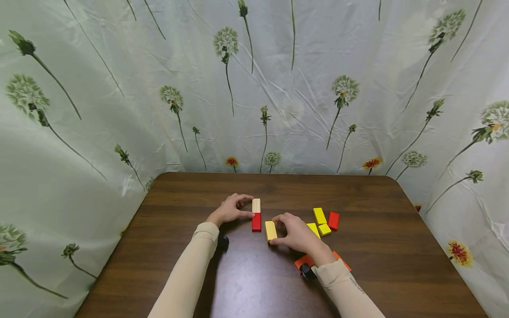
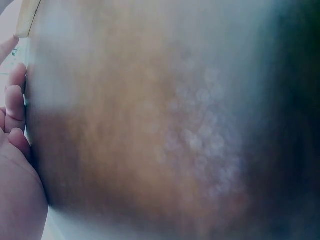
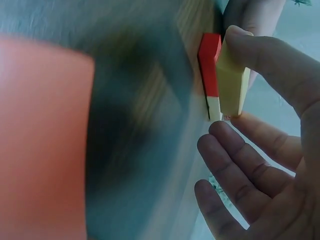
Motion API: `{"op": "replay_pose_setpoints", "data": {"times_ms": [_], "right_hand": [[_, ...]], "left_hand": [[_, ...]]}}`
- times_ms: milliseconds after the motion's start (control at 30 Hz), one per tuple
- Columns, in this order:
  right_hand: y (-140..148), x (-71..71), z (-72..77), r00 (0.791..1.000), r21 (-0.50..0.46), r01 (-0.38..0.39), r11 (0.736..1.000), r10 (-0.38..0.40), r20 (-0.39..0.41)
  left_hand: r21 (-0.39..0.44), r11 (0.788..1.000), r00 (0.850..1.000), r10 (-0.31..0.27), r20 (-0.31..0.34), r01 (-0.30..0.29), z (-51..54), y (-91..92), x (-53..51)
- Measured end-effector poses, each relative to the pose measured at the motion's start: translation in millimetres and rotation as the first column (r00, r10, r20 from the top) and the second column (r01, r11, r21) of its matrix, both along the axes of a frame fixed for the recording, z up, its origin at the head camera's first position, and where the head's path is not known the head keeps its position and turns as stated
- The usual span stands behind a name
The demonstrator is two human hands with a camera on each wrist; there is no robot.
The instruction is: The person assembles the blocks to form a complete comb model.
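Observation:
A pale wood block [image 1: 256, 205] with fine lines along it lies end to end with a red block [image 1: 256, 222]. My left hand [image 1: 230, 210] has its index fingertip at the wood block's far corner and its thumb by the seam between both blocks. Part of that wood block [image 2: 26, 17] shows beside a fingertip in the left wrist view. My right hand [image 1: 296, 232] pinches a pale yellow block [image 1: 271, 231] between thumb and index finger, just right of the red block. Its other fingers [image 3: 240, 160] are spread loosely in the right wrist view.
Right of my right hand lie several yellow blocks [image 1: 319, 216] and another red block [image 1: 333, 221]. Orange-red pieces [image 1: 304, 260] sit partly hidden below my right wrist. The brown table [image 1: 179, 194] ends at a flower-patterned curtain [image 1: 254, 88].

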State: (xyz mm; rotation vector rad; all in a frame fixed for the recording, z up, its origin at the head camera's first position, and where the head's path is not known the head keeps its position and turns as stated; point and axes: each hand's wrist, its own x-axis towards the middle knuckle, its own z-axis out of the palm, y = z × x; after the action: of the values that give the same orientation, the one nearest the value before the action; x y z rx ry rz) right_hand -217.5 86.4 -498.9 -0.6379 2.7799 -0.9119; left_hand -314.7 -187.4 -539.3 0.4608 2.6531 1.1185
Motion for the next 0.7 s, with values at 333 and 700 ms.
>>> {"op": "replay_pose_setpoints", "data": {"times_ms": [333, 700], "right_hand": [[-15, 12.3, -9.5, 0.998, -0.018, 0.017, 1.000, -0.016, 0.060], [-29, 18.5, -14.9, 0.998, -0.010, 0.043, 0.999, -0.042, 0.047]], "left_hand": [[0.003, 1.000, 1.000, 0.001, 0.005, -0.001, -0.3, 0.2, -0.4], [0.008, 1.000, 1.000, -0.004, 0.000, 0.004, -0.5, -0.9, -0.5]]}}
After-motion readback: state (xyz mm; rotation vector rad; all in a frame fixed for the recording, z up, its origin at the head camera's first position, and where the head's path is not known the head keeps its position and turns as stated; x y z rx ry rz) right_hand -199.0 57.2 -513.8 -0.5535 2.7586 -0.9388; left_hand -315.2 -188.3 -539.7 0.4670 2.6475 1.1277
